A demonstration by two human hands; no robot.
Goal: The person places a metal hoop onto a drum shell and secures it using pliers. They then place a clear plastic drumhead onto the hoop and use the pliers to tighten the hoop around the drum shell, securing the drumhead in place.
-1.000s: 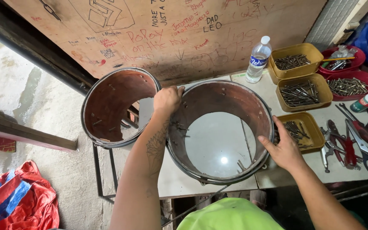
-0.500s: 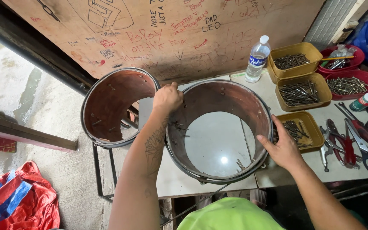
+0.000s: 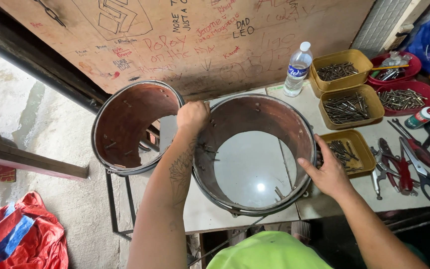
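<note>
Altogether two hands (image 3: pixel 193 115) (image 3: pixel 328 173), two drum shells (image 3: pixel 255 117) (image 3: pixel 125 124).

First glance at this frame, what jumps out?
Two open drum shells with rusty-brown insides: the drum shell at the centre of the table, the second shell beside it at the table's left edge. The left hand grips the centre shell's far-left rim; the right hand presses its right side. Yellow trays of screws sit to the right.
</note>
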